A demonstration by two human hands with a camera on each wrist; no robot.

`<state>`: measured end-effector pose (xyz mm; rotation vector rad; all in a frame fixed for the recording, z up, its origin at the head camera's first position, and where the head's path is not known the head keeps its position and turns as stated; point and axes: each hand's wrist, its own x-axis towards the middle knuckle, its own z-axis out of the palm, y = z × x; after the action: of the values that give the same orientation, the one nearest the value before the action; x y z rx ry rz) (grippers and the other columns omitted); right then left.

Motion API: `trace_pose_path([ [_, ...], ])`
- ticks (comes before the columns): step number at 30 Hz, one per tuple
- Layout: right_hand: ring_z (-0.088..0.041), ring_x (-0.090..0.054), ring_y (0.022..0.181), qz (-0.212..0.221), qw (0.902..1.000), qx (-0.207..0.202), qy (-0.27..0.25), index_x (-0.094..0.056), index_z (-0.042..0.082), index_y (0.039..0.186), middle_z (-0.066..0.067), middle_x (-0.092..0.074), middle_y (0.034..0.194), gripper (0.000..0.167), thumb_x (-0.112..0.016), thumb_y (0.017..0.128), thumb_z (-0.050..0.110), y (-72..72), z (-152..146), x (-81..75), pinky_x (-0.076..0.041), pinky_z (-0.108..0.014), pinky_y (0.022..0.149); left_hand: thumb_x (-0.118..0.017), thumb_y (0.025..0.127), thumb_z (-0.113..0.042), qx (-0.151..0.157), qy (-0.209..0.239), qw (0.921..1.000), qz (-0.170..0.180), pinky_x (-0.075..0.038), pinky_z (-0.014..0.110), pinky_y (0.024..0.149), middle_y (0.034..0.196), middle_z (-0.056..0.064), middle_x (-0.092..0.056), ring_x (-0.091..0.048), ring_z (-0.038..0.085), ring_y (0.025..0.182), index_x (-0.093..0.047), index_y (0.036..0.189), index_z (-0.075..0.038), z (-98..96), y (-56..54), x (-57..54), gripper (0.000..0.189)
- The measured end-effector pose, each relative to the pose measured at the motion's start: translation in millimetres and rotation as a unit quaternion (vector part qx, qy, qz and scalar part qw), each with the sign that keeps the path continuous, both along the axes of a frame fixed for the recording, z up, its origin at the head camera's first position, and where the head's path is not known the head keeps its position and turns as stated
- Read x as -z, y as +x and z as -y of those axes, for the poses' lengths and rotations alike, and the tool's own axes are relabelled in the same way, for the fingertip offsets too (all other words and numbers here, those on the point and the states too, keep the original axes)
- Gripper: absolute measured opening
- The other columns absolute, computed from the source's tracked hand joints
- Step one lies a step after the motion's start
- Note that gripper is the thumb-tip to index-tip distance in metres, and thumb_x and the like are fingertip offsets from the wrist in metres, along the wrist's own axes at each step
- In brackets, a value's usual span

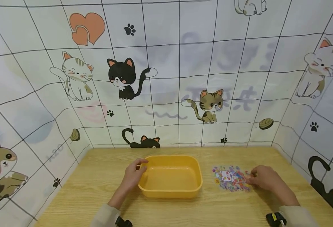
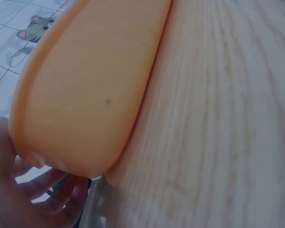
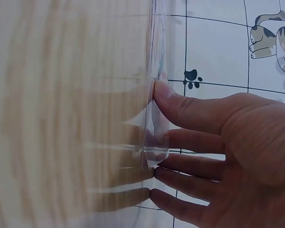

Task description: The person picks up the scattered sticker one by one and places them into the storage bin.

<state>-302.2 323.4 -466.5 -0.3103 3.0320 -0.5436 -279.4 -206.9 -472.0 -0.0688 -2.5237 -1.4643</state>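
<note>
A yellow plastic basin (image 1: 170, 194), rectangular with rounded corners, sits on the table with nothing visible inside. My left hand (image 1: 133, 176) grips its left rim; in the left wrist view the fingers (image 2: 61, 194) curl at the end of the basin (image 2: 85, 95). To the right of the basin lies a flat, clear plastic packet (image 1: 231, 179) covered in small multicoloured shapes, with a white-and-pink figure on it. My right hand (image 1: 267, 180) pinches the packet's right edge. Up close, in the right wrist view, the thumb and a finger hold the clear plastic (image 3: 157, 118).
The wood-grain table (image 1: 98, 179) ends at a back wall (image 1: 166, 94) and side walls covered with a cat-printed, gridded sheet. A strip of table separates basin and packet. Black wrist straps (image 1: 275, 219) show at the cuffs.
</note>
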Motion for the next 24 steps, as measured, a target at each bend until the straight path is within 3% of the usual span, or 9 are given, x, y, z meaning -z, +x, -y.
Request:
trace_pose_path([
  [4, -0.017, -0.051, 0.069, -0.009, 0.9999, 0.005, 0.002, -0.070, 0.006, 0.088, 0.002, -0.065, 0.074, 0.027, -0.081, 0.087, 0.031, -0.8, -1.3, -1.8, -0.040, -0.035, 0.063, -0.063, 0.099, -0.009, -0.001, 0.000, 1.0000, -0.002, -0.053, 0.037, 0.090, 0.132, 0.014, -0.068, -0.063, 0.030, 0.111, -0.072, 0.119, -0.007, -1.1, 0.0, 0.8, 0.022],
  [8, -0.020, -0.058, 0.076, -0.013, 0.9999, 0.001, 0.004, -0.070, 0.001, 0.097, -0.004, -0.070, 0.085, 0.033, -0.078, 0.090, 0.032, -0.5, -2.5, -2.5, -0.049, -0.042, 0.067, -0.063, 0.099, -0.009, -0.002, 0.001, 1.0000, 0.000, -0.054, 0.037, 0.087, 0.131, 0.014, -0.068, -0.064, 0.030, 0.110, -0.072, 0.119, -0.007, -1.1, 0.3, 2.0, 0.022],
  [12, -0.026, -0.065, 0.080, -0.019, 0.9998, -0.002, 0.004, -0.068, -0.003, 0.101, -0.012, -0.073, 0.091, 0.034, -0.074, 0.092, 0.029, 1.0, -2.2, -3.1, -0.054, -0.051, 0.072, -0.063, 0.099, -0.010, 0.002, 0.004, 1.0000, 0.001, -0.054, 0.035, 0.084, 0.132, 0.014, -0.068, -0.064, 0.029, 0.108, -0.072, 0.119, -0.008, -1.0, -0.4, 2.4, 0.022],
  [16, -0.034, -0.064, 0.086, -0.042, 0.9991, -0.007, 0.010, -0.067, -0.005, 0.106, -0.013, -0.071, 0.092, 0.040, -0.079, 0.088, 0.029, 1.7, -0.7, -4.2, -0.053, -0.054, 0.074, -0.063, 0.099, -0.011, 0.003, 0.000, 1.0000, 0.000, -0.053, 0.034, 0.085, 0.132, 0.012, -0.068, -0.063, 0.029, 0.108, -0.072, 0.119, -0.010, -0.5, -1.6, 2.6, 0.022],
  [19, -0.031, -0.061, 0.082, -0.042, 0.9990, -0.010, 0.010, -0.065, -0.005, 0.110, -0.011, -0.070, 0.089, 0.047, -0.081, 0.087, 0.032, 2.9, -0.2, -4.4, -0.052, -0.050, 0.070, -0.064, 0.099, -0.011, 0.001, -0.004, 1.0000, 0.000, -0.053, 0.033, 0.086, 0.131, 0.012, -0.069, -0.063, 0.028, 0.108, -0.072, 0.119, -0.010, 0.1, -1.6, 2.4, 0.021],
  [24, -0.018, -0.053, 0.067, 0.010, 0.9995, 0.006, -0.028, -0.058, -0.009, 0.122, -0.002, -0.068, 0.079, 0.050, -0.075, 0.093, 0.028, 5.5, 0.6, -4.7, -0.044, -0.037, 0.063, -0.063, 0.099, -0.012, 0.003, -0.003, 1.0000, 0.001, -0.055, 0.034, 0.084, 0.132, 0.013, -0.068, -0.064, 0.029, 0.108, -0.072, 0.119, -0.009, 0.6, 0.4, 2.0, 0.022],
])
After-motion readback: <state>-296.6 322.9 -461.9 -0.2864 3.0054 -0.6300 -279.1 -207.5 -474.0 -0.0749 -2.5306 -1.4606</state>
